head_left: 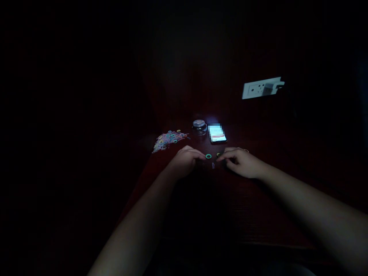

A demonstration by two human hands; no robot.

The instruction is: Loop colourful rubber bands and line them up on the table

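Two hands meet over small rings on a dark surface.
The left hand (186,161) is curled, fingertips just beside a green ring (208,156); the right hand (240,162) pinches something small, too dim to identify. Beyond them lie a pile of coloured rings (168,139), a small jar (199,127) and a lit phone (217,133), toward the surface's far edge.

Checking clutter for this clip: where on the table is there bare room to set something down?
Bare table shows between the forearms, near the viewer. Crowded farther out: the pile of small rings, jar and lit phone. The left hand and right hand flank a green ring.
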